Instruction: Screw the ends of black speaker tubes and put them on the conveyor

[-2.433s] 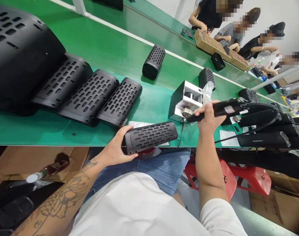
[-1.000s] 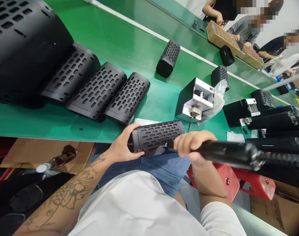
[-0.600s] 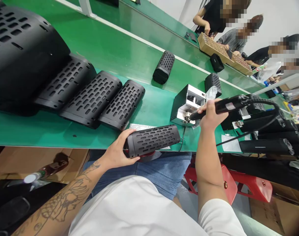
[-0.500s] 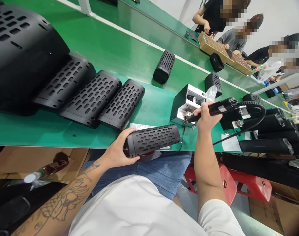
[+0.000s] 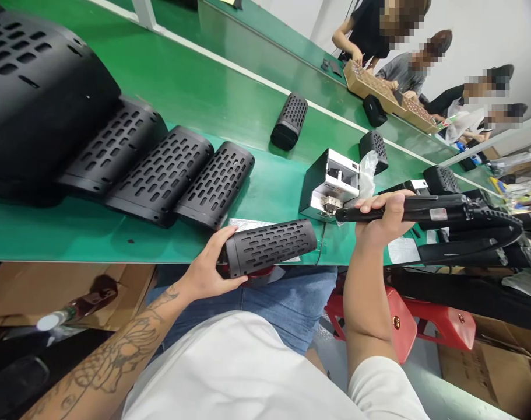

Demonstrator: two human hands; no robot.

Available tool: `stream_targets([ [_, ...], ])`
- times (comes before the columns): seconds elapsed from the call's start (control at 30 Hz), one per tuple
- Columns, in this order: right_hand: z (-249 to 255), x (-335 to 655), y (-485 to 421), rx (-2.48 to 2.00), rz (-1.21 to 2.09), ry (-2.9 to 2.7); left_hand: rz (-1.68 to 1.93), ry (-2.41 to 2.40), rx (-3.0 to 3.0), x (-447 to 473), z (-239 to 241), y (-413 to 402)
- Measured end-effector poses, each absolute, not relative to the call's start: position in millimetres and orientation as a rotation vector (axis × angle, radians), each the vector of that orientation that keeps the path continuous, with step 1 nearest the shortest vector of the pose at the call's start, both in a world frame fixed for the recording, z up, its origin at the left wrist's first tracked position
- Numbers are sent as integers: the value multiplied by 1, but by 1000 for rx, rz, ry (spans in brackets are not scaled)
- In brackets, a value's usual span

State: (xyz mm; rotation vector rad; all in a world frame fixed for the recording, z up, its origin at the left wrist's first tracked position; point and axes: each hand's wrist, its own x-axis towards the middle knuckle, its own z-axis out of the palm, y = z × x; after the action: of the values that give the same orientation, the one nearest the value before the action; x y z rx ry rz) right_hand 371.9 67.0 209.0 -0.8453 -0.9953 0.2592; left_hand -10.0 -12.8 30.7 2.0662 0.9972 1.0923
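The left hand (image 5: 209, 267) was closed around the near end of a black plastic cylinder with rows of slots (image 5: 271, 245). The cylinder lay along the front edge of the green table (image 5: 73, 242), just below the middle of the frame and above the person's lap. The right hand (image 5: 381, 220) was clenched on a long black powered screwdriver (image 5: 431, 208), and its tip stood just beside a small silver metal box (image 5: 329, 184) right of centre. In my judgement the cylinder needed a firm press so that it could not roll off the edge, and the tool a straight line to its free end. Between the two hands the way was open. At the left three more black slotted shells (image 5: 160, 169) lay near, and at the right long dark tubes (image 5: 461, 252) crowded the edge.
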Motion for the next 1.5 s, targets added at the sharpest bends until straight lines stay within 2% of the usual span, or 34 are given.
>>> stream_targets([
  [0.17,196,382,91,-927,52,-977,1123,971,2111,-13,24,-12],
  [0.5,172,379,98,-1084,273,-1106,1037,1044,2018,-11,27,-12],
  [0.8,197,378,92,-952,81,-1047,1065,1034,2033,-11,25,-11],
  [1.0,175,380,98,-1052,211,-1098,1069,1036,2025,-10,24,-11],
  [1.13,189,375,77,-1024,244,-1083,1095,1012,2109,-10,29,-14],
  [1.33,232,343,18,-841,452,-1047,1418,1018,2354,9,64,-38],
  [1.5,246,299,-21,-688,703,-1105,1324,852,2154,36,121,-44],
])
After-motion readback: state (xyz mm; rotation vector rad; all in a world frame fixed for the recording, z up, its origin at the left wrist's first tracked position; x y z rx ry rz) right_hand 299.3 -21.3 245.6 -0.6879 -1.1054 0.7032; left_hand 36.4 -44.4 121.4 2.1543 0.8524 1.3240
